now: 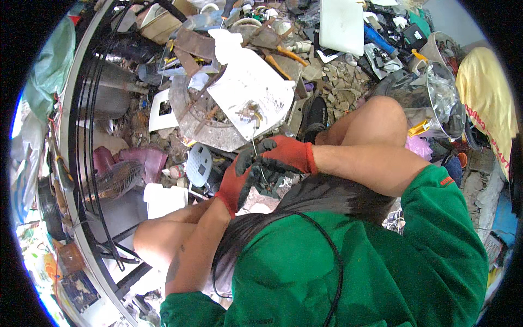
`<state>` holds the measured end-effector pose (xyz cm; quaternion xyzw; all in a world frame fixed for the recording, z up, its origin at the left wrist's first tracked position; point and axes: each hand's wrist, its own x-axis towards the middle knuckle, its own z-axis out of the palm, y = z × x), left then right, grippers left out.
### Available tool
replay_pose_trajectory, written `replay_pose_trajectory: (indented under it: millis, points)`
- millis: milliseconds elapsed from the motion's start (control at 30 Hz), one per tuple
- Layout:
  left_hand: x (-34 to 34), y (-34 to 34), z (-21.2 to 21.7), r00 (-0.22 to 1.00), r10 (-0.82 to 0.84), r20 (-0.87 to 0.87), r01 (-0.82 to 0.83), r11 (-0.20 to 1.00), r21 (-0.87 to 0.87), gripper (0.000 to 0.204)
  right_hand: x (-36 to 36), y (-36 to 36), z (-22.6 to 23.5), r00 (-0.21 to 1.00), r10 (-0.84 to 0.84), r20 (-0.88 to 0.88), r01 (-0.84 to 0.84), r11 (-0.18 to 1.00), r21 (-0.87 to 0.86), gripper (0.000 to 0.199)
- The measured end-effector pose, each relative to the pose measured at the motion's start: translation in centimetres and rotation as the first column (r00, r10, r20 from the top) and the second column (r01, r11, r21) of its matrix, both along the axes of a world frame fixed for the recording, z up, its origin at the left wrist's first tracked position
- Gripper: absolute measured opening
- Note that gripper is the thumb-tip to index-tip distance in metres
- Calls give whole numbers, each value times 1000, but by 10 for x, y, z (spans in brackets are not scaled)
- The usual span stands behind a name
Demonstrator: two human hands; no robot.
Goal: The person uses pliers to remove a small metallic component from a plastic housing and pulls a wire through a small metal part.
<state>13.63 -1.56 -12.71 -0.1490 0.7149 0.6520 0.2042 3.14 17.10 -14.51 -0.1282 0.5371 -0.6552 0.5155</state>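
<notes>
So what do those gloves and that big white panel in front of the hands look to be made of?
The gloves, left hand and right hand, look like red knit fabric with a dark rubbery coating on palms and fingers. The white panel looks like moulded plastic, matte and grimy, though painted metal is possible.

Bright, even daylight fills the scene, with soft shadows and no hard glare except on the white flat plastic panel (pixel 251 92), which is nearly blown out. The fisheye bends the grey curved metal hoop (pixel 68 136) along the left rim, and detail smears toward the black circular border. The centre stays sharp.
</notes>
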Motion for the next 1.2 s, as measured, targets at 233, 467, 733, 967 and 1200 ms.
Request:
replay_pose_trajectory:
  millis: [233, 467, 733, 967, 1200]
  points:
    - [13, -11, -14, 998, 0, -66, -1, 1000, -12, 44, 3, -6, 20, 1000, 31, -1, -30, 994, 102, 23]
    - [9, -12, 18, 981, 158, 110, -177, 964, 200, 42, -13, -6, -18, 617, 74, -784, -456, 846, -278, 27]
    - [21, -12, 29, 990, 92, -105, -124, 925, -359, 34, 1, -7, 9, 902, 383, -199, -430, 837, -338, 28]
    - [30, -15, 10, 950, 308, -55, -312, 947, -77, 27, 6, -9, 41, 850, 401, 342, -309, 904, -294, 27]
    - [19, 2, 37, 920, 345, 184, -391, 827, 403, 20, -5, -9, 44, 627, 546, -556, -465, 834, 296, 54]
